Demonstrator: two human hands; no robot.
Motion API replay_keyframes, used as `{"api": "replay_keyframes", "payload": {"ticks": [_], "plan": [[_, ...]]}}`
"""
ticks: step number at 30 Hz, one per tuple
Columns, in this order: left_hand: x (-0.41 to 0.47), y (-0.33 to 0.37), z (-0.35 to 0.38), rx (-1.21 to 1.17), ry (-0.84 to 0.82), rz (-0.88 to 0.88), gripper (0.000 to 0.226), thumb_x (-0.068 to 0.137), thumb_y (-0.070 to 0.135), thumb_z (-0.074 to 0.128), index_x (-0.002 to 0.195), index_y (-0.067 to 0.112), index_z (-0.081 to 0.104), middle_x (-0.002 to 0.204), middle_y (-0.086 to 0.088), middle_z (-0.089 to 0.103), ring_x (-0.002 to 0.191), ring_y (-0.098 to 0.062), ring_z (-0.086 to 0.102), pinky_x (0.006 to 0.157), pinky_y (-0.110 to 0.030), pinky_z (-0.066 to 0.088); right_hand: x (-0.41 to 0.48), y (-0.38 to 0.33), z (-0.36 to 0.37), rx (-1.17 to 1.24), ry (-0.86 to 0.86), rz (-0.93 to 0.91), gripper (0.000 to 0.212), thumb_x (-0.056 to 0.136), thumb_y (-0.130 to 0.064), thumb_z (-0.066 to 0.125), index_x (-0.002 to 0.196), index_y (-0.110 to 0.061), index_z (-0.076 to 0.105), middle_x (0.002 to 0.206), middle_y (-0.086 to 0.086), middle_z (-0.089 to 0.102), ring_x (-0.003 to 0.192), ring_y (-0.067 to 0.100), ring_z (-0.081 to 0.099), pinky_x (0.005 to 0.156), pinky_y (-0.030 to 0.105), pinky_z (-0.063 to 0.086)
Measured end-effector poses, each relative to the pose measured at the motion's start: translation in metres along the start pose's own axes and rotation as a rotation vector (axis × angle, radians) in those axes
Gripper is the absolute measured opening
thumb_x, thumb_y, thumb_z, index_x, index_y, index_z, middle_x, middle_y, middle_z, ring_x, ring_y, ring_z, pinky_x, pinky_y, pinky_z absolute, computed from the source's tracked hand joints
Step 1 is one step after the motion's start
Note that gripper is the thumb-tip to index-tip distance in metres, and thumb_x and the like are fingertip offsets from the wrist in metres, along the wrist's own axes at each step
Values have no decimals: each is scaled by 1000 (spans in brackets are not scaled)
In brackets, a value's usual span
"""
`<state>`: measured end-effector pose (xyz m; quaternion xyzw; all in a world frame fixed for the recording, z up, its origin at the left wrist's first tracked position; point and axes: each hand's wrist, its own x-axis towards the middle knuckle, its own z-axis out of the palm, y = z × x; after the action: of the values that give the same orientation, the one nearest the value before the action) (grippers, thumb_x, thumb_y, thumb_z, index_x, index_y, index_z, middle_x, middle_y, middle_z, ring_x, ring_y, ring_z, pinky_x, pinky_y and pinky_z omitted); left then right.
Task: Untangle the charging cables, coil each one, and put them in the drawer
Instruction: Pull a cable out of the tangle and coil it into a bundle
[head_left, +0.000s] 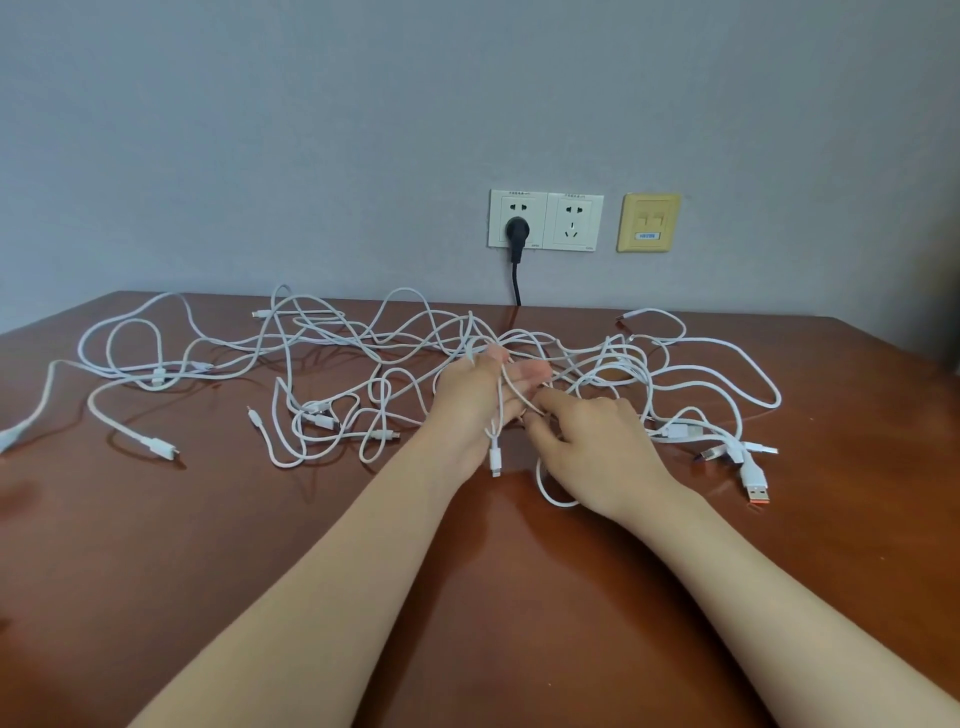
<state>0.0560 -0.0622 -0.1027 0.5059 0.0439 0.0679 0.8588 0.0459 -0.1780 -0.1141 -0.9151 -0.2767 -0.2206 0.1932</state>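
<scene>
Head camera: a loose tangle of thin white charging cables (415, 353) sprawls across the far half of a glossy reddish-brown wooden table (260, 545), running from about nine o'clock to three o'clock of the two hands, with loops crossing over one another and small connectors scattered through them. The left hand (467, 400) is raised at the middle of the tangle, palm turned towards three o'clock, fingers fairly straight; several strands run between its thumb and forefinger and down across the palm, so it pinches the cables, and a white connector end (496, 460) hangs from it just above the table. The right hand (597, 441) sits just beside it at four o'clock, back upward, fingers curled down onto a strand near the left palm, the forefinger reaching to touch the left fingers; a cable loop shows under its wrist. At four o'clock of the right hand a white USB plug with an orange tip (756, 488) lies at the edge of a cluster of connectors. On the grey wall at twelve o'clock is a white double power socket (574, 221) with a black plug (517, 228) in its left half, its black cord dropping behind the table, and a yellowish data-port plate (648, 222) at three o'clock of the socket.
</scene>
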Motion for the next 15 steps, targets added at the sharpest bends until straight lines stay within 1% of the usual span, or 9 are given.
{"api": "replay_keyframes", "payload": {"ticks": [2,3,4,5,7,8,10,12,15], "plan": [[1,3,-2,-187,36,-32,24,102,12,33,84,5,47,52,-6,60,44,-11,62,68,-32,58,-1,0,0,-14,-16,-6,27,95,-26,39,68,-24,35,59,-5,46,80,31,52,72,31,22],[3,4,-4,-242,54,-47,26,102,13,33,81,5,47,53,-5,54,38,-9,57,69,-32,57,0,0,0,-20,-26,-5,26,94,-25,40,68,-24,35,56,-6,41,75,29,48,72,31,22],[4,4,-5,-274,61,-60,29,102,14,32,79,6,46,52,-3,48,34,-7,50,64,-28,57,0,1,0,-30,-35,0,25,93,-25,40,69,-24,36,55,-6,40,71,26,44,73,31,22],[6,6,-6,-298,60,-69,31,103,14,30,76,9,44,48,0,44,31,-5,43,55,-21,53,1,2,0,-37,-41,7,23,93,-26,40,70,-24,38,56,-7,41,70,23,41,75,31,23],[8,9,-10,-351,42,-82,34,104,12,26,72,13,40,38,5,38,27,-3,32,37,-13,40,2,4,-2,-43,-54,26,17,92,-27,41,75,-24,43,58,-8,43,71,20,42,80,33,26],[9,10,-12,-364,38,-82,35,104,12,26,72,14,39,37,7,37,27,-2,29,34,-11,33,2,4,-3,-48,-64,38,14,91,-27,42,77,-24,44,59,-9,44,72,20,42,83,34,27],[10,13,-15,-326,56,-61,33,104,13,27,73,15,39,37,7,35,27,-2,26,32,-11,27,4,5,-9,-59,-82,59,9,87,-27,46,79,-24,49,60,-8,47,72,18,43,87,34,28],[8,16,-16,-230,72,-32,32,104,15,28,73,15,38,37,8,34,27,-2,24,32,-12,24,5,5,-15,-75,-78,74,6,82,-25,49,81,-23,55,60,-7,50,71,17,43,88,32,27],[6,18,-15,-132,85,-20,34,104,16,26,72,16,36,36,8,33,27,-1,25,31,-12,20,5,5,-21,-108,-64,73,6,81,-27,49,81,-26,56,66,-8,55,75,17,44,91,31,24]]}}
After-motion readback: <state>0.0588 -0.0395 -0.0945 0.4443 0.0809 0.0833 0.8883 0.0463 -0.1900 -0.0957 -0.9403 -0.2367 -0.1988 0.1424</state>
